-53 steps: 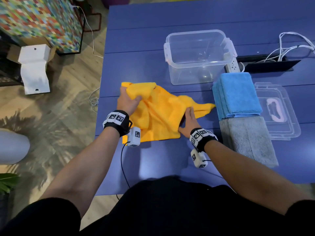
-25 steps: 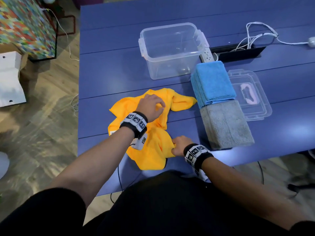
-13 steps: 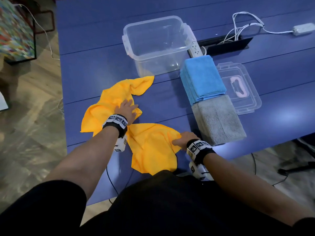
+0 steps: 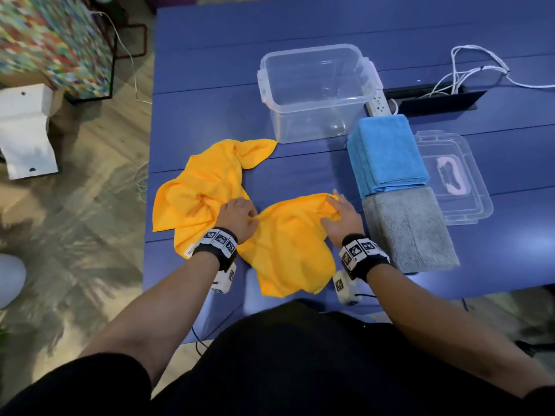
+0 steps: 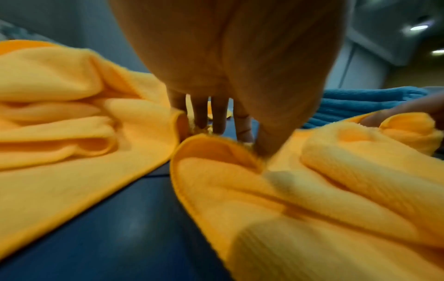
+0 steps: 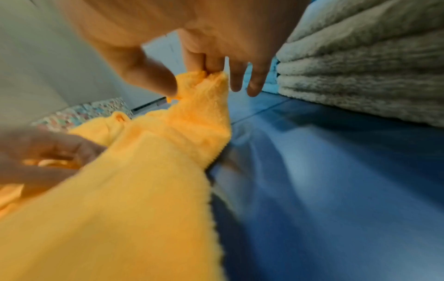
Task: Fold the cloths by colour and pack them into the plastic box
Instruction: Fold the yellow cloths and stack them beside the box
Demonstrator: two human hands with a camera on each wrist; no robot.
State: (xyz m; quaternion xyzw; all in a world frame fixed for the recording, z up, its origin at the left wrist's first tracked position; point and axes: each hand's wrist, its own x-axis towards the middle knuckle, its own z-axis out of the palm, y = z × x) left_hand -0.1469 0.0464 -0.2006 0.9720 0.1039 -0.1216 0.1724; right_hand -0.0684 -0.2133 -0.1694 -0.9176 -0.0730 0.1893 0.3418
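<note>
At centre table (image 4: 210,109), the left hand (image 4: 237,218) is pinching the near yellow cloth (image 4: 288,250) at its left edge, the right hand (image 4: 341,217) pinching its far corner between thumb and two fingers. A second yellow cloth (image 4: 204,187) is lying crumpled alongside, touching it. Likely fault: lifting is dragging both cloths together. The box (image 4: 318,91) is standing empty behind.

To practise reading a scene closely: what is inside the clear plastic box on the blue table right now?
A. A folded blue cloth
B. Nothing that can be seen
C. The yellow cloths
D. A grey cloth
B. The clear plastic box shows only its bare bottom, while the blue cloths and grey cloths sit stacked on the table beside it and the yellow cloths lie unfolded under both hands.
</note>
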